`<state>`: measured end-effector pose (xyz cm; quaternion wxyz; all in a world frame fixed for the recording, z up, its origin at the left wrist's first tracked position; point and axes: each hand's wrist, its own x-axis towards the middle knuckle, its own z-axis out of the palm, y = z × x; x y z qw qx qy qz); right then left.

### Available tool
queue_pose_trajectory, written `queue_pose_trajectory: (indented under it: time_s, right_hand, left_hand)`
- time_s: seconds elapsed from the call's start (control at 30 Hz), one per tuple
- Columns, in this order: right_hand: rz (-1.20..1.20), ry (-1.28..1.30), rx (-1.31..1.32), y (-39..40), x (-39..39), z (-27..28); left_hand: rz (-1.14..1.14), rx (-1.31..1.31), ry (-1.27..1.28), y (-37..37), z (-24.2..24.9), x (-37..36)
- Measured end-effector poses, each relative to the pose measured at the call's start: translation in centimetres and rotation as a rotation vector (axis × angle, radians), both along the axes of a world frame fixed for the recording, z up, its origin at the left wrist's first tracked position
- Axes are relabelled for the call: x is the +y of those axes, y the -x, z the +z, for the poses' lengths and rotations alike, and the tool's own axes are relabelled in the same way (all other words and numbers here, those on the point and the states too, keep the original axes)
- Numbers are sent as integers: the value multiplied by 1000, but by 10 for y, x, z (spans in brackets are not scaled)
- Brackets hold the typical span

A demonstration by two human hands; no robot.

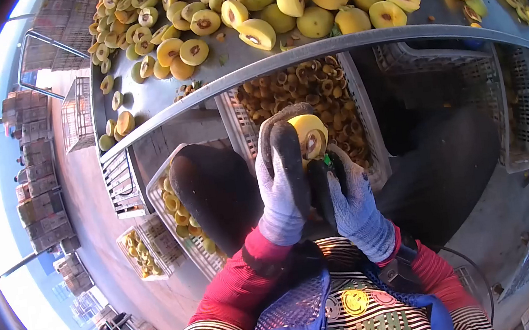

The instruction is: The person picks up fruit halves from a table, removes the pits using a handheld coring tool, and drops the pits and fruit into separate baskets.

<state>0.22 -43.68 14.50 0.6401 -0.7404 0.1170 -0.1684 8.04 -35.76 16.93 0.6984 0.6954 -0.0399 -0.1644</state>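
Note:
My left hand (pixel 281 169), in a grey and black work glove, is closed around a halved yellow peach (pixel 314 130). The cut face, with its brown centre, is turned toward my right hand. My right hand (pixel 349 191), gloved the same way, is closed just below the fruit. A small green piece of a tool (pixel 327 159) shows at its fingertips; the rest is hidden by the glove. Both hands are over my lap, in front of a crate (pixel 373 146) that holds many brown, curved pit pieces.
A metal table (pixel 160 108) carries many halved yellow peaches (pixel 315 22), and its rim (pixel 329 45) curves across in front of me. A crate of peach pieces (pixel 182 217) stands at my left knee, another (pixel 144 253) farther left. Stacked crates (pixel 39 190) line the far left.

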Motion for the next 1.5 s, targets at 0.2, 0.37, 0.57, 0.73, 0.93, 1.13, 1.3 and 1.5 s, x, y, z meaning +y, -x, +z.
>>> queue_pose_trajectory:
  time_s: [0.2, 0.37, 0.57, 0.73, 0.93, 1.13, 1.3, 1.5]
  right_hand:
    - [-39, 599, -268, 18, 5, -25]
    - [25, 433, -221, 30, 8, -37]
    - [165, -525, -2, 31, 9, -25]
    - [619, -1948, 290, 34, -6, -2]
    - [596, -1963, 416, 41, -3, -5]
    - [750, -2250, 398, 42, 1, -12]
    - [793, -2348, 303, 43, 7, -4]
    - [658, -2169, 82, 38, -4, -11]
  left_hand:
    - [1, -112, 40, 10, -8, 2]
    - [-123, -139, -11, 10, -3, 5]
    - [-416, 47, -185, -16, 16, 9]
    - [-543, -380, -106, -22, -5, 15]
    - [-611, -336, -216, -17, -16, 24]
    - [-689, -699, -349, -21, -15, 27]
    - [-504, 28, 21, 12, -28, 22]
    - [12, 429, 390, 14, -23, 29]
